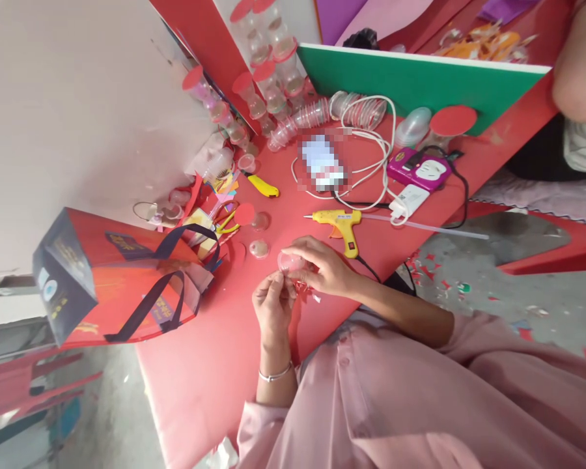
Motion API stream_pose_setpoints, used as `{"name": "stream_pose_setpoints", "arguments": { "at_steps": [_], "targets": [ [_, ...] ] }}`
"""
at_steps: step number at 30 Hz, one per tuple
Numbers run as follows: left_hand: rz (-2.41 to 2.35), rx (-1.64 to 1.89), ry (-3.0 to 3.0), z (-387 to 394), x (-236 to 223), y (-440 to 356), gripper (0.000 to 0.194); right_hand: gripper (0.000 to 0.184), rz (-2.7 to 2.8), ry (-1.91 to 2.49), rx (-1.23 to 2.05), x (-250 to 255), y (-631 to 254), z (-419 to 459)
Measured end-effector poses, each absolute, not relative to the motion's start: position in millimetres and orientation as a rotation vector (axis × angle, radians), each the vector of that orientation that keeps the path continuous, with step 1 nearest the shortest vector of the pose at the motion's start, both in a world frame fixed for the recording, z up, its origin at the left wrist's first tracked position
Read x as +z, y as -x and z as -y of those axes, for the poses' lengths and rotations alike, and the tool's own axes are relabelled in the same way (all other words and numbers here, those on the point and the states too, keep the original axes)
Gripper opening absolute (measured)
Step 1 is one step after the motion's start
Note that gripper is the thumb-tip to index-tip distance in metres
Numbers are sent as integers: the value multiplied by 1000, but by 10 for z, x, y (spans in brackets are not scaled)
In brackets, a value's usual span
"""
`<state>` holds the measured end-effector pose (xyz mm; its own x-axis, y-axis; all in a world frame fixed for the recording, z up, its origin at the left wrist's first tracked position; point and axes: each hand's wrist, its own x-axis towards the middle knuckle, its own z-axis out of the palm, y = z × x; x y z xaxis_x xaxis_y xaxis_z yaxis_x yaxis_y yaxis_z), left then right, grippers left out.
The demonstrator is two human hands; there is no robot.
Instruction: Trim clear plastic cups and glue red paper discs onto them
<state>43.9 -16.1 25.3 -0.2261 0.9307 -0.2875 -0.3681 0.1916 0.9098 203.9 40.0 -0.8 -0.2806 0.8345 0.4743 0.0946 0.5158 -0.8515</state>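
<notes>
Between my two hands, close to the front of the red table, is a small clear plastic cup [289, 262]. My right hand [321, 266] curls its thumb and fingers around the cup's side. With thumb and fingertips pinched together, my left hand [274, 298] meets the cup's lower left edge; its fingertips partly hide that edge. Just beyond the hands sit a small clear dome-shaped piece [259, 249] and a clear cup with a red disc [245, 215]. A yellow hot glue gun [340, 227] lies to the right, a clear glue stick protruding from its rear.
An orange-red bag [141, 286] stands at the left. Farther back are a yellow cutter knife [262, 185], a phone [322, 161], a white cable [388, 153], a purple power strip [418, 169] and stacked clear cups [305, 116]. A green board [420, 85] borders the back; another person's arm [581, 65] shows at right.
</notes>
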Motion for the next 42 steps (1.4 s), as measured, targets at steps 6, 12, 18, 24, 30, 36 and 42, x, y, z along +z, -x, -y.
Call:
{"name": "stream_pose_setpoints", "arguments": {
  "at_steps": [6,12,18,24,30,36,42],
  "targets": [
    [-1329,1388,-683,178,225,-432,25,39,1735,777,881,-47,-2033,-383],
    [-1334,1437,-646,164,228,-464,23,40,1756,798,885,-51,-2015,-381],
    [-1210,1385,-561,142,240,-479,25,42,1736,791,872,-56,-2015,-395],
    [-1189,1328,-514,162,247,-441,25,44,1748,764,935,-66,-2030,-388],
    [-1128,1300,-553,176,272,-409,24,44,1784,769,1024,7,-2069,-384],
    [-1219,1338,-629,214,257,-411,21,43,1771,775,993,9,-2064,-372],
    [-1338,1411,-692,206,216,-441,19,47,1765,763,918,-43,-2039,-362]
  ]
}}
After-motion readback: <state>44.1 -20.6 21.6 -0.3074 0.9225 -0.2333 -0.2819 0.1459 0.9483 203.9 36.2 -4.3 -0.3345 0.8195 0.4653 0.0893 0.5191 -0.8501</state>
